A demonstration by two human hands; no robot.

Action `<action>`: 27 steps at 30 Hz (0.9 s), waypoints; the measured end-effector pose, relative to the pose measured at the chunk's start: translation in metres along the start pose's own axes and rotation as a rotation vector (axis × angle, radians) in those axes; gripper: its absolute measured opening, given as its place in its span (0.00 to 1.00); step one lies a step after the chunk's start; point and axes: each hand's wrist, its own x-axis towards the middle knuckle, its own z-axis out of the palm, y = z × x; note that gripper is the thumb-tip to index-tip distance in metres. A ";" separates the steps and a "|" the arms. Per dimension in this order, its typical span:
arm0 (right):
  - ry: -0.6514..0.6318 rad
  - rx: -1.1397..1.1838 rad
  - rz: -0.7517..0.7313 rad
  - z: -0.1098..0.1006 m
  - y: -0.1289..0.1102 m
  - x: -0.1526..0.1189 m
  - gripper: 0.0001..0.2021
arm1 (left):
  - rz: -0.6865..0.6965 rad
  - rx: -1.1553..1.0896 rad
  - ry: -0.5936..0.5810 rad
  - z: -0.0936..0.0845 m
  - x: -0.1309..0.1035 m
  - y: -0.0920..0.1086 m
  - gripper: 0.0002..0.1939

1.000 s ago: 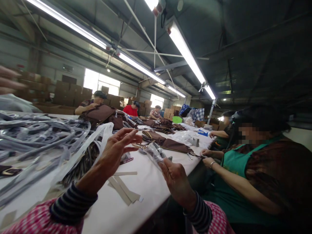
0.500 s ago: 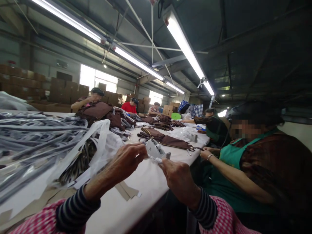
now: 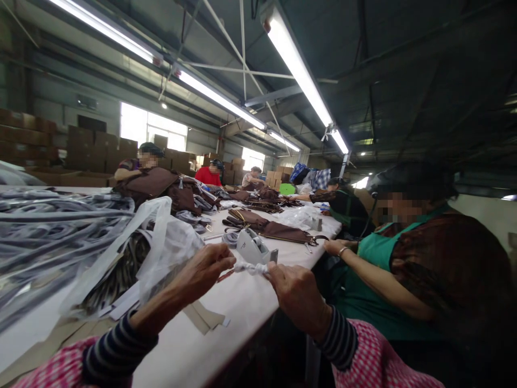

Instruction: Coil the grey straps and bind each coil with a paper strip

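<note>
A white, crumpled, twisted strip [image 3: 251, 268] stretches between my two hands above the table. My left hand [image 3: 204, 272] is closed, with its fingertips at the strip's left end. The other end is pinched between the thumb and fingers of my right hand [image 3: 297, 288]. What the strip is made of, I cannot tell. Just behind it stands a grey tape dispenser [image 3: 251, 247]. A thin reddish-brown piece [image 3: 225, 276] shows beside my left fingertips.
Left lie grey plastic-wrapped straps [image 3: 60, 226] and a translucent bag [image 3: 155, 231]. Brown bags [image 3: 278, 229] lie farther along the white table [image 3: 177, 355]. Beige card pieces [image 3: 204, 317] are near me. At right, a co-worker in a green apron [image 3: 374, 258] holds a strap.
My left hand has moved slightly left and down, and more of the white strip shows between my hands. The reddish-brown piece has come into sight. The view has shifted a little.
</note>
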 end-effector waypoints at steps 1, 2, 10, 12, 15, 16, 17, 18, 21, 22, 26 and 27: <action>0.027 -0.021 -0.007 0.001 0.002 -0.002 0.15 | -0.015 -0.080 -0.012 -0.001 0.001 -0.003 0.16; 0.050 -0.028 -0.010 0.002 0.004 -0.003 0.16 | -0.023 -0.147 -0.007 -0.001 0.003 -0.005 0.16; 0.114 0.238 0.077 0.000 0.010 -0.006 0.20 | 0.030 -0.307 -0.096 -0.001 0.000 0.004 0.11; 0.088 0.309 0.114 -0.002 0.013 -0.010 0.21 | 0.112 -0.254 -0.142 -0.001 -0.004 0.012 0.11; -0.010 0.432 0.163 -0.005 0.018 -0.019 0.21 | 0.187 -0.143 -0.182 0.005 -0.010 0.023 0.13; -0.046 0.472 0.181 -0.007 0.019 -0.022 0.22 | 0.201 -0.118 -0.200 0.008 -0.012 0.025 0.13; -0.080 0.511 0.202 -0.009 0.020 -0.024 0.22 | 0.215 -0.100 -0.214 0.011 -0.013 0.027 0.13; -0.110 0.553 0.223 -0.012 0.020 -0.026 0.23 | 0.230 -0.083 -0.223 0.014 -0.014 0.027 0.13; -0.174 0.691 0.285 -0.019 0.021 -0.029 0.22 | 0.298 0.003 -0.210 0.021 -0.015 0.026 0.12; -0.186 0.736 0.304 -0.021 0.020 -0.030 0.22 | 0.325 0.044 -0.198 0.023 -0.015 0.025 0.11; -0.223 0.876 0.372 -0.026 0.018 -0.029 0.22 | 0.370 0.130 -0.145 0.025 -0.017 0.026 0.09; -0.231 0.909 0.394 -0.027 0.018 -0.029 0.22 | 0.364 0.120 -0.139 0.025 -0.017 0.027 0.09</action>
